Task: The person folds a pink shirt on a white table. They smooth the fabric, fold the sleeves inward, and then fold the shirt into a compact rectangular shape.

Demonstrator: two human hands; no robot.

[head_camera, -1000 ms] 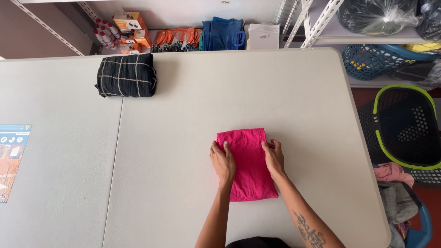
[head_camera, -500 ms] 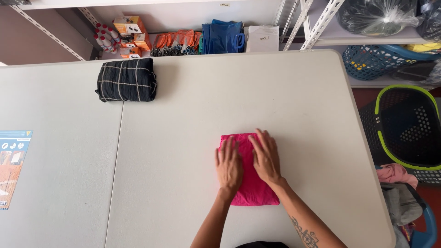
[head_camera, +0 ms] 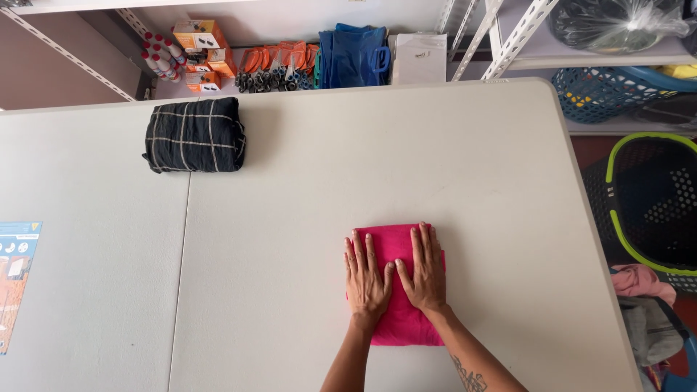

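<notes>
head view: the person's left hand [head_camera: 367, 277] and right hand [head_camera: 423, 270] both lie palm-down and flat, fingers spread, side by side on a folded bright pink cloth [head_camera: 401, 319]. neither hand is closed around anything; the fingers are open and extended, resting on the fabric's upper half, thumbs nearly touching at the middle. held this way, the weight of the palms seems to keep the folded layers pressed together and smooth against the tabletop. the pink cloth sits on the near, right-of-centre part of the pale grey folding table [head_camera: 290, 189], its long side running toward the person, its lower end showing below the wrists. well apart, near the far left edge by the table's centre seam, lies a folded black cloth with thin white checks [head_camera: 194, 135], compact and squared off. to the right of the table, on the floor, stands a black perforated laundry basket with a lime green rim [head_camera: 650, 207], with a pink garment [head_camera: 640, 281] just below it.
</notes>
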